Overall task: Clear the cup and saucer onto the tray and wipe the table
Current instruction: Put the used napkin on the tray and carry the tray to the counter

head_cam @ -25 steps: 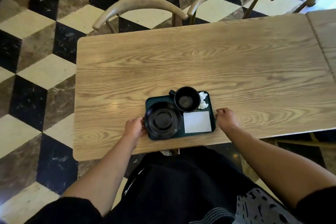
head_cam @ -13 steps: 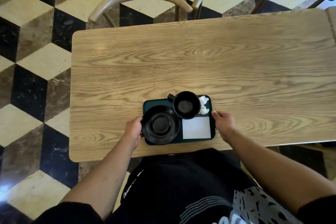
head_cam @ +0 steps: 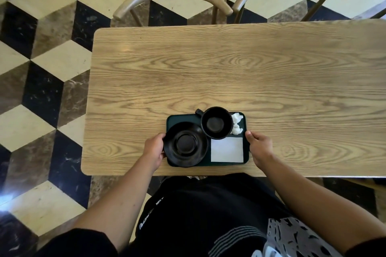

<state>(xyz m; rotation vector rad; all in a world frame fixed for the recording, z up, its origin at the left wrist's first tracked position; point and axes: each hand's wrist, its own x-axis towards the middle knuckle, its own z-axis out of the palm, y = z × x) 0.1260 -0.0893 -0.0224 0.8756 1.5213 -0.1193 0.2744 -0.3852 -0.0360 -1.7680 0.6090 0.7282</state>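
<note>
The left hand (head_cam: 154, 149) is curled against the left short edge of the tray (head_cam: 179, 118), and the right hand (head_cam: 259, 146) is closed over the right short edge; whether the tray is lifted or resting cannot be told. The tray is set at the near edge of the table (head_cam: 229, 73), about midway along it. On its left half the saucer (head_cam: 186, 144) is laid, its rim overhanging the tray's left edge by the left fingers. The cup (head_cam: 217, 122) is stood upright at the far edge, its handle turned left, touching the saucer. A flat square napkin (head_cam: 227, 149) is kept at the near right corner and a crumpled tissue (head_cam: 237, 124) at the far right. The clearing is judged done; the wiping is left, and no cloth is seen. Cup and saucer are matte black and round, the tray dark green with rounded corners, the table pale wood with bold grain.
</note>
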